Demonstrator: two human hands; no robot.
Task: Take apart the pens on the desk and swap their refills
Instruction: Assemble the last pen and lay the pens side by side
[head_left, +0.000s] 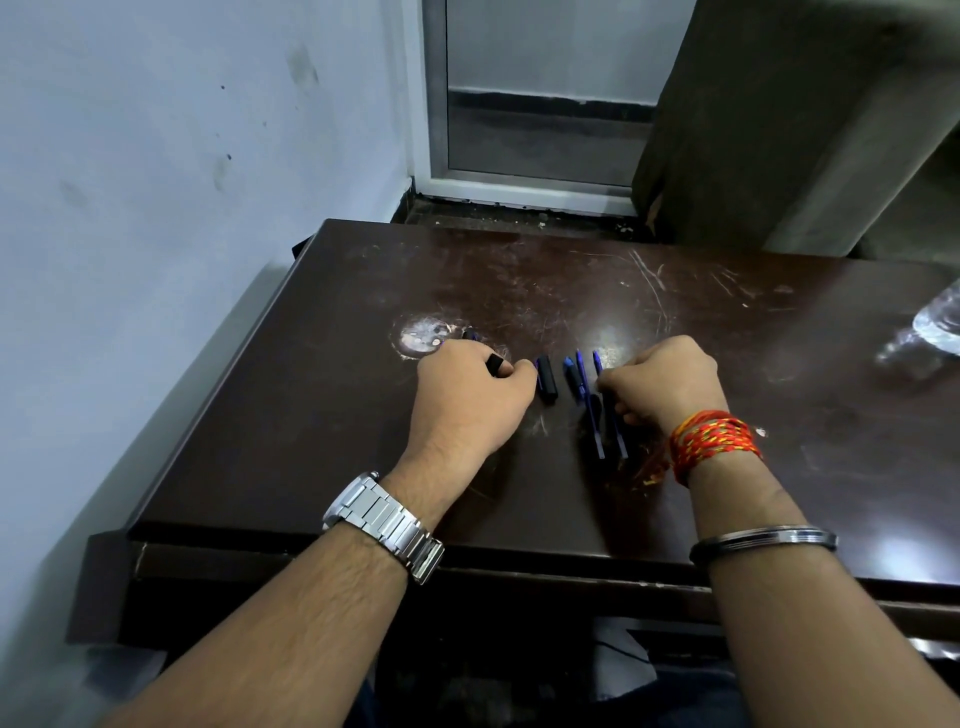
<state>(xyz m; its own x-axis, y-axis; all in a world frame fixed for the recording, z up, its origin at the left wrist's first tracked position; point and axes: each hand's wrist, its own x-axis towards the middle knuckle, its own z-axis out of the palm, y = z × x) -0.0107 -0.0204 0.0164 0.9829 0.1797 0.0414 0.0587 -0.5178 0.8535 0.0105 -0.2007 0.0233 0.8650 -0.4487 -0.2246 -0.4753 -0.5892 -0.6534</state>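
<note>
Both hands rest curled on the dark counter; the left hand keeps its grip closed around a small black piece. The right hand pinches the blue pens; a black cap lies between.

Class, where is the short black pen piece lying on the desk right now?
The black piece lies on the desk between the hands, just right of the left hand and left of the blue pens.
</note>
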